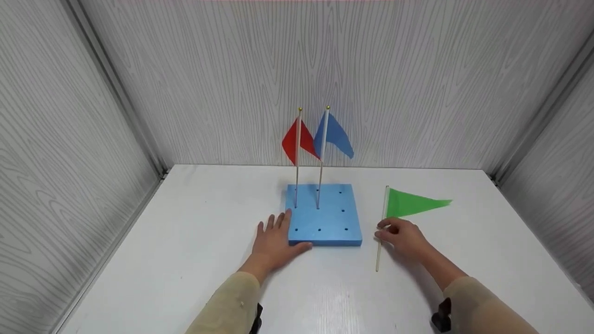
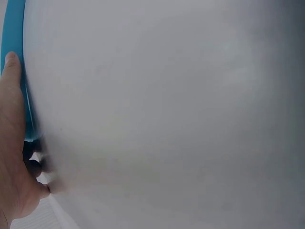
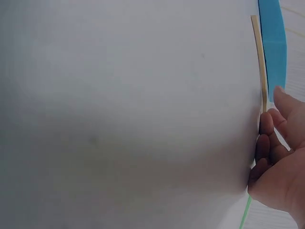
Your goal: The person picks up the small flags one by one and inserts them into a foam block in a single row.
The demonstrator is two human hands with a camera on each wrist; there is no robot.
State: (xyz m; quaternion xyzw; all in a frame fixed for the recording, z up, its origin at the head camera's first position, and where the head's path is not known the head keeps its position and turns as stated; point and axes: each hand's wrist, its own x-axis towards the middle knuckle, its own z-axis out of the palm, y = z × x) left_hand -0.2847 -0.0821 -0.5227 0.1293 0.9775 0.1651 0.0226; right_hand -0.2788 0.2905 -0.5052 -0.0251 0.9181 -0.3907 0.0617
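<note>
In the head view, a square blue block (image 1: 329, 222) with small holes lies on the table. A red flag (image 1: 291, 141) and a blue flag (image 1: 338, 139) on thin sticks stand upright in two of its holes. My left hand (image 1: 274, 243) rests at the block's near left corner, fingers spread along the left side and thumb at the front edge. Right of the block, a green triangular flag (image 1: 410, 204) lies flat. My right hand (image 1: 404, 237) has its thumb and curled fingers at the flag's wooden stick (image 3: 260, 57), just below the cloth.
The white table (image 1: 209, 199) ends at a grey wood-grain back wall (image 1: 232, 83), close behind the upright flags. Similar panels enclose the left and right sides. Several holes in the block hold no stick.
</note>
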